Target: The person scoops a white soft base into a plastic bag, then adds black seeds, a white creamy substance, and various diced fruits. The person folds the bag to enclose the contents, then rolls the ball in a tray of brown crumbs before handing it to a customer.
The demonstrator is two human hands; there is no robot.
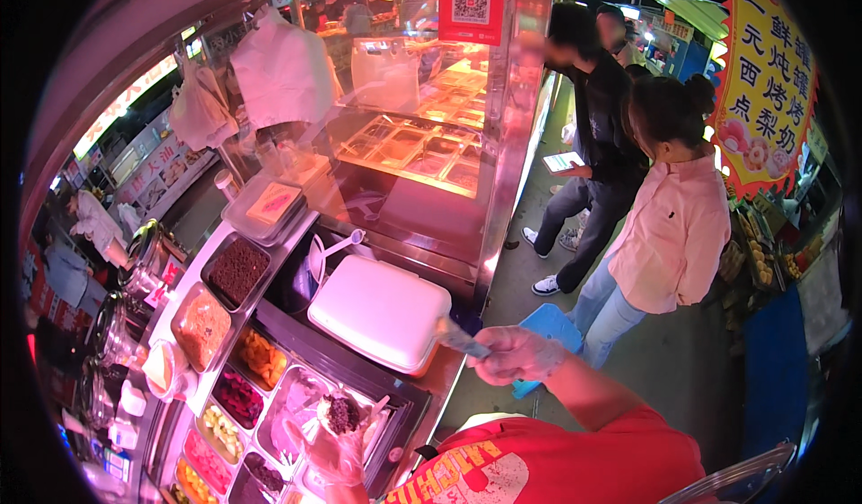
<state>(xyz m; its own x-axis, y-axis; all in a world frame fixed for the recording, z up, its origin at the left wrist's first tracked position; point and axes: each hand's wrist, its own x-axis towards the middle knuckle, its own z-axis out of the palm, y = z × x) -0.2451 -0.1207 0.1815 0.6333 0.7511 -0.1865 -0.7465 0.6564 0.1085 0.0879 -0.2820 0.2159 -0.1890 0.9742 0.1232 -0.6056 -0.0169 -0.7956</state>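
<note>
My left hand (334,455), in a thin clear glove, is closed around a pale lump of food with a dark crumbly topping (342,411). It is over a metal pan (285,411) at the counter's near edge. My right hand (519,355), also gloved, is raised to the right of a white lidded box (382,311). Its fingers grip a short flat tool (463,338) with a pale brown end, which points toward the box's corner. Blur hides the tool's exact kind.
Left of the pan stand tubs of dark crumbs (235,272), tan flakes (201,326), orange pieces (260,358) and magenta shreds (239,401). A white ladle (346,244) lies behind the box. Beyond the counter's right edge are two people (669,226), a blue stool (549,329) and others.
</note>
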